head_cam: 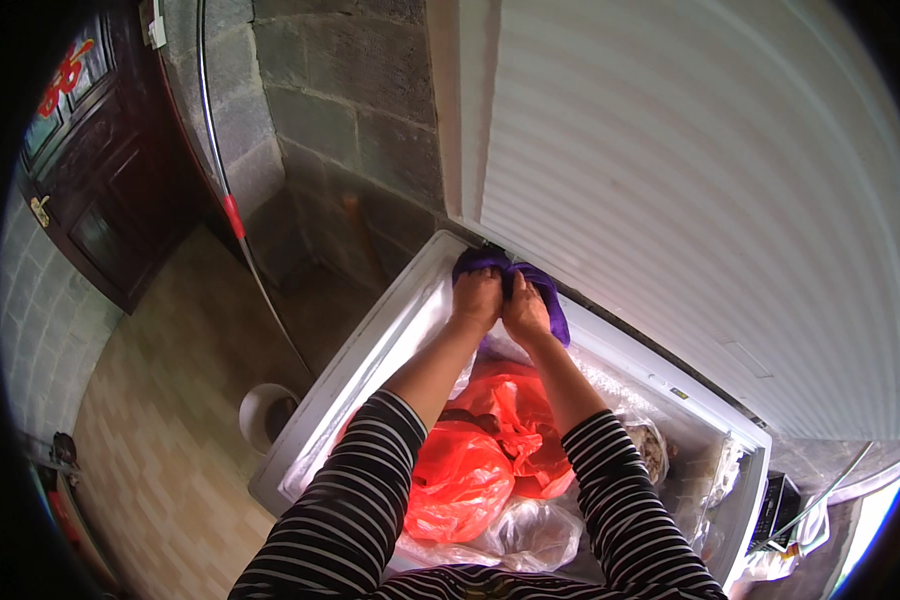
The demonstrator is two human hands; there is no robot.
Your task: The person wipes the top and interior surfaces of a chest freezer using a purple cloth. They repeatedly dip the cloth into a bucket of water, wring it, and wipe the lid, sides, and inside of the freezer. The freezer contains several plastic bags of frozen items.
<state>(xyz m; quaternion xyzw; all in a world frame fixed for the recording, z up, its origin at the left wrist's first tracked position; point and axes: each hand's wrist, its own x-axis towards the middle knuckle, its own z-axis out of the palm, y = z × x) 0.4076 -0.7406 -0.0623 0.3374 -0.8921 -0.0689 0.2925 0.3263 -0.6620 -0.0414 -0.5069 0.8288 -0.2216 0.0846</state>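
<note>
A chest freezer (pixel 420 289) stands before me with its white lid (pixel 667 217) raised. Both hands reach to the freezer's far corner, onto a purple cloth (pixel 553 300). My left hand (pixel 478 300) is closed on the cloth's left part. Beside it, my right hand (pixel 526 309) presses on the cloth with fingers bunched; part of its grip is hidden. Below my forearms, red plastic bags (pixel 461 480) lie in the freezer, with a clear plastic bag (pixel 536 536) by them. Another clear bag with brownish contents (pixel 649 450) lies to the right, near frost on the inner wall.
A grey block wall (pixel 345 97) rises behind the freezer. On the left are a dark wooden door (pixel 112 180), a thin metal pole (pixel 229 202) with a red band, and a round whitish container (pixel 259 412) on the floor. A black crate (pixel 775 510) stands at the right.
</note>
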